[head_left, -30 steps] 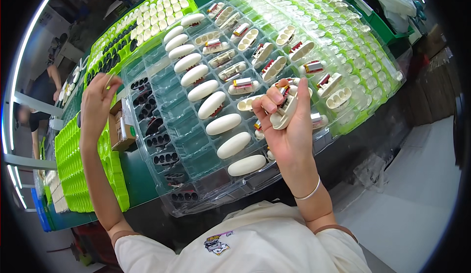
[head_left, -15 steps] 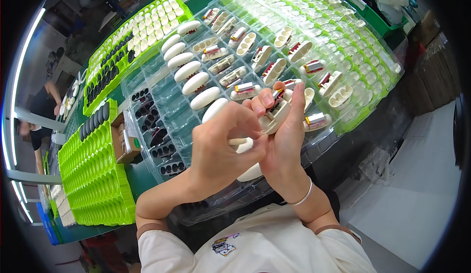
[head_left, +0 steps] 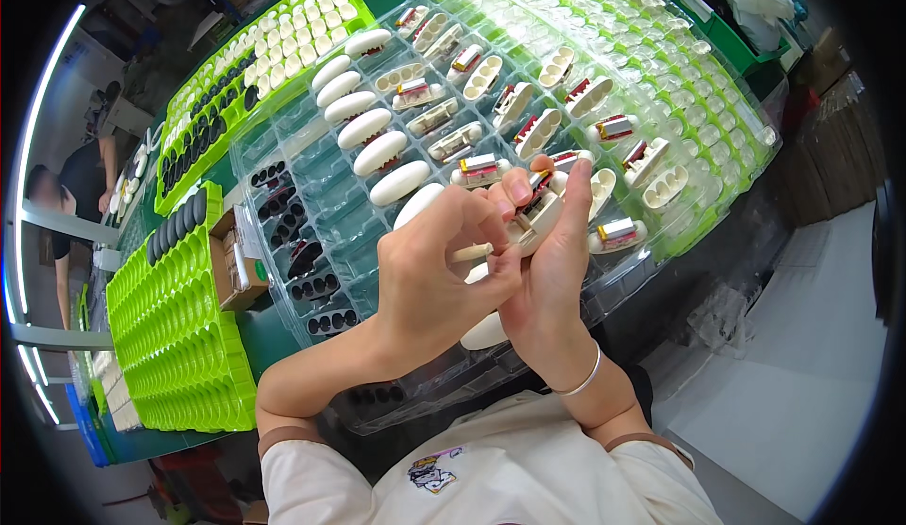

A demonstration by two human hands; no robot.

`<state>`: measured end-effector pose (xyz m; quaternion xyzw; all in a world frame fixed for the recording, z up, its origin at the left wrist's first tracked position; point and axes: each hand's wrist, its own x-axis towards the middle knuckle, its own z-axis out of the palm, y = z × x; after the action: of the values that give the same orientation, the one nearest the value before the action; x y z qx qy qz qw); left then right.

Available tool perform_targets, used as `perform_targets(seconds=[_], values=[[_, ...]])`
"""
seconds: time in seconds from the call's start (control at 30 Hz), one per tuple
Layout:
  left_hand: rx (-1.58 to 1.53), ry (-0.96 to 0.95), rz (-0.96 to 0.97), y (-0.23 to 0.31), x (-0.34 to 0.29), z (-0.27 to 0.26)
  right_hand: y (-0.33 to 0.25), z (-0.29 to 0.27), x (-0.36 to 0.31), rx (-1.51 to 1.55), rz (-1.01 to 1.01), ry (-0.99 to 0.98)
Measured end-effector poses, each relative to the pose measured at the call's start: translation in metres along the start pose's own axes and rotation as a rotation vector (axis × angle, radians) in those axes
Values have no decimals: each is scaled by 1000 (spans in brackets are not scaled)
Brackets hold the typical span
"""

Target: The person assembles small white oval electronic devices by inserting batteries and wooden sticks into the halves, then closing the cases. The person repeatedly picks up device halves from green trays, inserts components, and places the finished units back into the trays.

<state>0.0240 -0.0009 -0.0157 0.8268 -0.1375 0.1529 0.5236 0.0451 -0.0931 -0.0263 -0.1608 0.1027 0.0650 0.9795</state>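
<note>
the right hand [head_left: 550, 275] curls round an open white case [head_left: 536, 227] over the near side of the clear tray [head_left: 342, 223], probably steadying it, inside exposed; the left hand [head_left: 425, 275], nearly closed, pinches a small cream piece [head_left: 472, 253] just beside it.

The person wears a cream shirt [head_left: 566, 449] with short, loose sleeves [head_left: 311, 478]. Each sleeve ends in a narrow brown band [head_left: 286, 437]. A small motif [head_left: 431, 474] on the chest mixes black, white and yellow, with a purple streak at its top; its finer detail is too small to read. A thin, silvery, rounded bangle [head_left: 587, 374] circles the right wrist. Both hands [head_left: 425, 279] are bare.
</note>
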Motion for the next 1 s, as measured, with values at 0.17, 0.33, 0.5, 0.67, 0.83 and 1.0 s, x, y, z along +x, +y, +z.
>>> perform_targets(seconds=[0.17, 0.33, 0.5, 0.67, 0.83, 1.0], values=[[36, 42, 52, -2, -2, 4, 1, -2, 3, 11, -20, -26], [-4, 18, 49, -1, -5, 3, -6, -1, 2, 22, 4, -9], [-25, 88, 209, -8, 0, 7, -9, 0, -1, 23, 35, -36], [-129, 68, 85, -7, -1, 7, -12, 6, -6, -39, 65, -64], [-233, 27, 110, -12, -1, 10, -14, 7, -7, -101, 60, -78], [-262, 26, 57, -20, -2, 10, -13, 7, -8, -110, 57, -72]])
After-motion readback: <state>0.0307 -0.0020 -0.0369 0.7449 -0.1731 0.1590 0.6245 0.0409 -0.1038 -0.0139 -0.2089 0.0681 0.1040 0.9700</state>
